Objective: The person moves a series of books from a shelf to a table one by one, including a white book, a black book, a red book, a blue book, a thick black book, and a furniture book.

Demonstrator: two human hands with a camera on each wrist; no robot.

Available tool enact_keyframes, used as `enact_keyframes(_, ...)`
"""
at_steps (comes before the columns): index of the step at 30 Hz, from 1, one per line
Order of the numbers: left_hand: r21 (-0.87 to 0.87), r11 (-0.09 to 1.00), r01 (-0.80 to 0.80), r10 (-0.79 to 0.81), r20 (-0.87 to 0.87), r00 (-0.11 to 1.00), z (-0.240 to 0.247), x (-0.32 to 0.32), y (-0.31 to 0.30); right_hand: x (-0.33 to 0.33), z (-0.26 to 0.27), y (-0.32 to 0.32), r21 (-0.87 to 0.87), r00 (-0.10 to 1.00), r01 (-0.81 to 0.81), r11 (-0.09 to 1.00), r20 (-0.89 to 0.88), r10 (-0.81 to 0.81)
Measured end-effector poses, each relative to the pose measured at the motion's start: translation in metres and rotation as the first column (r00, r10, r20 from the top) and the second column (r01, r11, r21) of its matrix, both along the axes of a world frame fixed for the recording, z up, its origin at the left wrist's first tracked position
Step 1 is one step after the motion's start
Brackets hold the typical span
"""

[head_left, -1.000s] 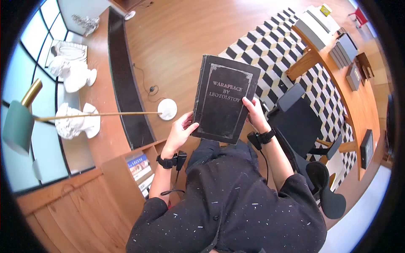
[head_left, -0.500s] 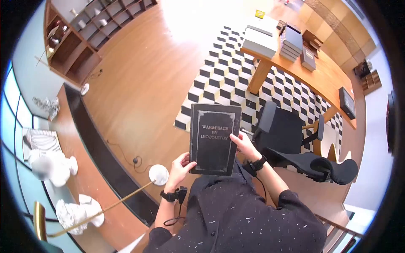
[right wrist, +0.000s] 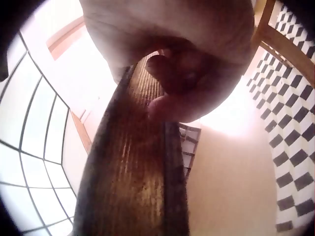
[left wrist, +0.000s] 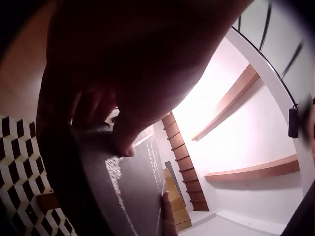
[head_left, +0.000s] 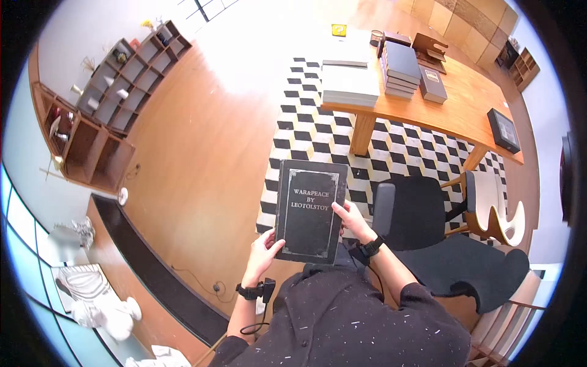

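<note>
A black hardcover book (head_left: 306,235) with silver corner ornaments and the title WAR&PEACE BY LEOTOLSTOY is held closed in front of the body, cover facing up. My left hand (head_left: 260,257) grips its lower left edge, thumb on the cover and fingers beneath. On the opposite edge, my right hand (head_left: 353,221) pinches it with the thumb lying beside the title. The left wrist view shows that thumb pressing the dark cover (left wrist: 133,187). From the right wrist, the brownish page edges (right wrist: 130,162) show, with curled fingers against the book's underside.
Ahead to the right stands a wooden desk (head_left: 452,116) bearing white books (head_left: 350,84), a dark book stack (head_left: 402,66) and a black frame (head_left: 504,131). A black office chair (head_left: 413,208) is close at right, over a patterned rug (head_left: 299,131). White busts (head_left: 110,315) line the left ledge.
The view has swung toward the desk, so the desk and shelves sit more centrally and the lamp has left view. Both hands keep hold of the book, now lower in the head view.
</note>
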State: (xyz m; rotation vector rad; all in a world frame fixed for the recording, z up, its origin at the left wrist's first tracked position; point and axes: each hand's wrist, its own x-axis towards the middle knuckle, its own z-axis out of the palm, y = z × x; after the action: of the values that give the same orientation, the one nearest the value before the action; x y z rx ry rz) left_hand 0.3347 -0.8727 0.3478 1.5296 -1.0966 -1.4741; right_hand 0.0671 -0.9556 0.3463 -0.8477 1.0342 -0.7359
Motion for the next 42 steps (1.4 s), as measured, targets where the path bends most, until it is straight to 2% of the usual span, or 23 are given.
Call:
enact_keyframes(3,-0.01,1.0,0.021,-0.021,0.013,1.0,0.011,-0.015,-0.057,-0.014,0.002,-0.043,-0.016,0.998,0.066,0.998,0.01,-0.066)
enact_keyframes(6,-0.034,0.99,0.14,-0.132,0.174,0.976,0.006,-0.026,-0.099,-0.032,-0.001,-0.07,0.003,0.993,0.118,0.993,-0.017,-0.118)
enact_keyframes(7,-0.042,0.988,0.149,-0.14,0.172,0.975,0.005,-0.031,-0.111,-0.039,0.002,-0.078,-0.009,0.991,0.131,0.991,-0.012,-0.131)
enact_keyframes(9,-0.001,0.976,0.218,-0.218,0.031,0.976,0.002,-0.041,-0.139,-0.053,-0.005,-0.094,-0.012,0.981,0.181,0.983,-0.068,-0.181)
enact_keyframes(15,0.028,0.932,0.36,-0.361,0.064,0.93,-0.012,-0.062,-0.223,-0.077,-0.023,-0.136,0.011,0.943,0.326,0.945,-0.071,-0.324)
enact_keyframes(17,0.026,0.912,0.41,-0.411,0.047,0.911,-0.019,-0.069,-0.259,-0.086,-0.045,-0.155,-0.068,0.9,0.418,0.906,-0.107,-0.423)
enact_keyframes(19,-0.003,0.879,0.477,-0.475,0.084,0.876,-0.024,-0.075,-0.294,-0.09,-0.035,-0.178,-0.065,0.876,0.467,0.882,-0.104,-0.472)
enact_keyframes(21,-0.038,0.848,0.529,-0.53,-0.011,0.848,-0.027,-0.081,-0.335,-0.095,-0.018,-0.204,-0.029,0.873,0.466,0.884,-0.147,-0.465)
enact_keyframes(22,-0.06,0.833,0.55,-0.55,0.018,0.835,-0.034,-0.082,-0.352,-0.099,-0.014,-0.216,0.01,0.887,0.444,0.896,-0.151,-0.437)
enact_keyframes(23,-0.085,0.821,0.565,-0.564,0.041,0.825,-0.038,-0.083,-0.371,-0.103,-0.035,-0.231,-0.034,0.863,0.491,0.871,-0.119,-0.491)
enact_keyframes(25,-0.118,0.784,0.609,-0.592,0.151,0.791,-0.016,-0.089,-0.402,-0.095,-0.02,-0.256,-0.1,0.81,0.574,0.813,-0.077,-0.582)
enact_keyframes(26,-0.034,0.776,0.63,-0.616,0.176,0.768,0.014,-0.092,-0.418,-0.091,-0.009,-0.269,-0.098,0.787,0.606,0.789,-0.07,-0.613)
enact_keyframes(27,-0.058,0.792,0.608,-0.607,0.029,0.794,0.006,-0.09,-0.432,-0.092,-0.006,-0.281,-0.081,0.787,0.609,0.789,-0.064,-0.613)
enact_keyframes(30,-0.086,0.748,0.658,-0.658,0.025,0.752,-0.012,-0.081,-0.474,-0.094,-0.008,-0.313,-0.018,0.801,0.59,0.807,-0.118,-0.588)
enact_keyframes(31,-0.087,0.731,0.677,-0.676,0.047,0.736,-0.007,-0.083,-0.487,-0.089,-0.002,-0.322,-0.025,0.778,0.617,0.786,-0.126,-0.615)
enact_keyframes(32,-0.023,0.726,0.688,-0.688,-0.016,0.725,0.002,-0.086,-0.496,-0.086,0.003,-0.324,-0.022,0.755,0.645,0.764,-0.137,-0.642)
enact_keyframes(33,-0.092,0.744,0.662,-0.668,-0.134,0.732,0.007,-0.088,-0.501,-0.079,0.006,-0.327,-0.015,0.744,0.657,0.754,-0.149,-0.651)
enact_keyframes(35,-0.104,0.734,0.672,-0.675,-0.228,0.702,-0.003,-0.084,-0.512,-0.069,0.009,-0.342,-0.044,0.623,0.775,0.63,-0.108,-0.775)
enact_keyframes(36,-0.1,0.732,0.674,-0.676,-0.232,0.699,-0.005,-0.084,-0.519,-0.086,0.008,-0.338,0.004,0.76,0.638,0.77,-0.162,-0.629)
enact_keyframes(37,-0.108,0.753,0.65,-0.649,-0.29,0.704,-0.006,-0.086,-0.523,-0.087,-0.002,-0.34,0.012,0.761,0.637,0.771,-0.169,-0.626)
enact_keyframes(39,-0.09,0.77,0.632,-0.615,-0.37,0.696,-0.007,-0.091,-0.534,-0.092,-0.012,-0.348,-0.185,0.691,0.693,0.696,-0.104,-0.716)
enact_keyframes(40,-0.11,0.776,0.621,-0.608,-0.393,0.69,-0.005,-0.094,-0.542,-0.098,-0.01,-0.353,-0.182,0.694,0.69,0.701,-0.108,-0.712)
enact_keyframes(42,-0.052,0.796,0.603,-0.56,-0.44,0.702,-0.001,-0.093,-0.559,-0.11,-0.004,-0.364,-0.189,0.627,0.779,0.598,0.192,-0.755)
